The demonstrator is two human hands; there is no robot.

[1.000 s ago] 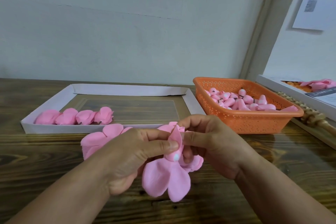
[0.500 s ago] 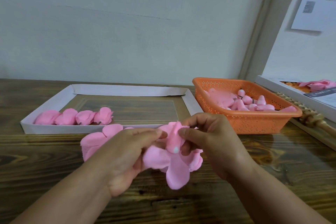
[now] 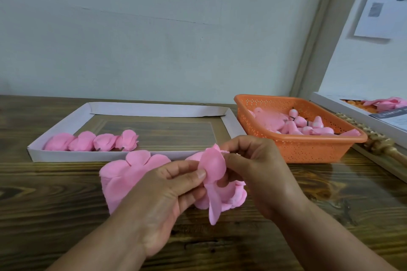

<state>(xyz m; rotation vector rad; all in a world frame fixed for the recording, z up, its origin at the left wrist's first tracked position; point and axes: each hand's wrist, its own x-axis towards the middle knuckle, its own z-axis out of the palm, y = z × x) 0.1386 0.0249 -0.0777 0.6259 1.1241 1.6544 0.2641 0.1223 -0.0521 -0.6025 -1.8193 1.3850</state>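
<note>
A pink fabric flower (image 3: 214,174) is held above the wooden table (image 3: 55,193) between both hands. My left hand (image 3: 167,196) pinches its petals from the left with thumb and fingers. My right hand (image 3: 257,169) pinches the top of an upright petal and cups the flower from the right. The flower's core is hidden by the petals. A stack of loose pink petal sheets (image 3: 127,174) lies on the table behind my left hand.
A shallow white cardboard tray (image 3: 231,125) holds several finished pink flowers (image 3: 92,141) at its left end. An orange perforated basket (image 3: 308,149) at the right contains pink buds. A white box (image 3: 361,121) and a wooden beaded object (image 3: 378,145) lie at the far right.
A petal has been folded up over the flower's core, hiding its white tip. The hanging petals have lifted and both hands have shifted slightly around the flower.
</note>
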